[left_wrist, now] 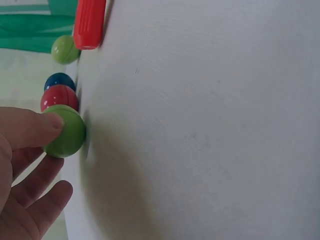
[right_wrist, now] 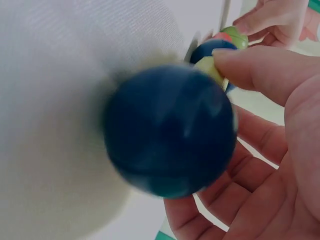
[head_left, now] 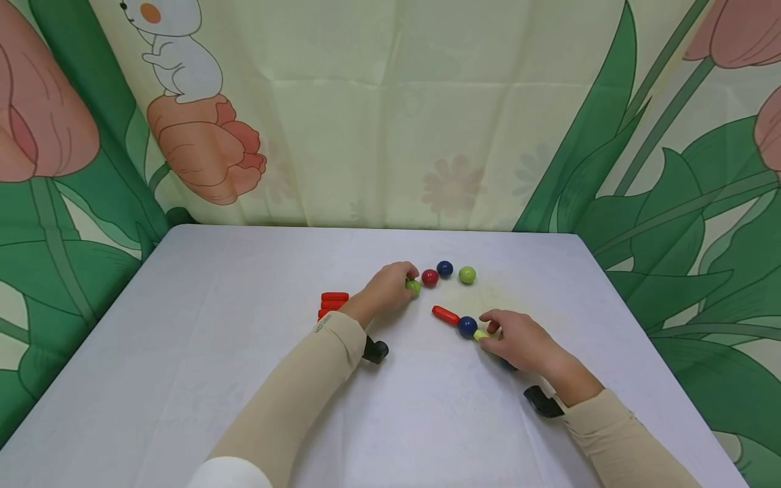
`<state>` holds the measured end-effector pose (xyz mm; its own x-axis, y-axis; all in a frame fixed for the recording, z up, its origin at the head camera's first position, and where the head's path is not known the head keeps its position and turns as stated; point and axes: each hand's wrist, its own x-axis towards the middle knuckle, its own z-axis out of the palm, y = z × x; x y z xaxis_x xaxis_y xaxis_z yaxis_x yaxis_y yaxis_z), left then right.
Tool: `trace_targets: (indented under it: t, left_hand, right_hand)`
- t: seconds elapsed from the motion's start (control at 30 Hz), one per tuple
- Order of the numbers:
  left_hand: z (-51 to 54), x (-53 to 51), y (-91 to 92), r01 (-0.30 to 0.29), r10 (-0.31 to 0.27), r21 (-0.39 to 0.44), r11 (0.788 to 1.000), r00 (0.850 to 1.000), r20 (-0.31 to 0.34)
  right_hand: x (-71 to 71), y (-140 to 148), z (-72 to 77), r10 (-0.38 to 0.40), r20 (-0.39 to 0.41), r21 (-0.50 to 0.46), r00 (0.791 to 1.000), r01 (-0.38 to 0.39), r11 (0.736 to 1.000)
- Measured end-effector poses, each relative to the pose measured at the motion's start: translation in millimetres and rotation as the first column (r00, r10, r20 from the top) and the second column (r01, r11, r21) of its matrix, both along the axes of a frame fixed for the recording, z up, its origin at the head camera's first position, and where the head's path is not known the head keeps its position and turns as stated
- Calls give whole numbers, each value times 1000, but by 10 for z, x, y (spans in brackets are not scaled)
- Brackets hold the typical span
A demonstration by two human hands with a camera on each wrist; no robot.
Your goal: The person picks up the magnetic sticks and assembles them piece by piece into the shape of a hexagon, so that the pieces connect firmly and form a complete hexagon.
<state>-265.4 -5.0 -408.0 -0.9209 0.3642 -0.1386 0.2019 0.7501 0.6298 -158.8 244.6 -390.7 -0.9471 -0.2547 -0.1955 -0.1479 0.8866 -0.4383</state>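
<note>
My left hand [head_left: 390, 288] pinches a green ball [left_wrist: 67, 132] between thumb and fingers, low over the table. Close to it lie a red ball [head_left: 430, 278], a blue ball [head_left: 445, 269] and another green ball [head_left: 467, 274]. My right hand [head_left: 518, 339] grips a short pale yellow rod [right_wrist: 209, 69], the thumb lying on it. This rod sits between a blue ball [head_left: 467, 327] at its far end and a nearer blue ball [right_wrist: 170, 132], which looms large in the right wrist view. From the far blue ball a red rod [head_left: 445, 314] extends.
Several red rods [head_left: 334, 301] lie side by side left of my left forearm, which partly hides them. A white cloth covers the table [head_left: 244, 271]. Behind it hangs a printed curtain [head_left: 378, 135] with flowers and leaves. Black wrist cameras sit beneath both wrists.
</note>
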Motion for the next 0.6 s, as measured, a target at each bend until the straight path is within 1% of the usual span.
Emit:
trace_targets:
  t: [0.17,0.3,0.43,0.6]
  left_hand:
    - [1,53,-21,50,-50,-22,999,999,11]
    - [-4,97,-33,112,-113,-51,992,994,-10]
    - [-1,151,-23,163,-164,-44,986,986,-24]
    - [-1,204,11,178,-178,-25,984,984,0]
  right_hand:
    - [-10,-30,-12,3,10,2,1000,-3,1000]
    - [-24,-57,-27,16,21,9,1000,-16,1000]
    - [-23,-67,-40,33,15,18,999,-34,999]
    - [-15,-62,-39,35,2,8,999,-35,999]
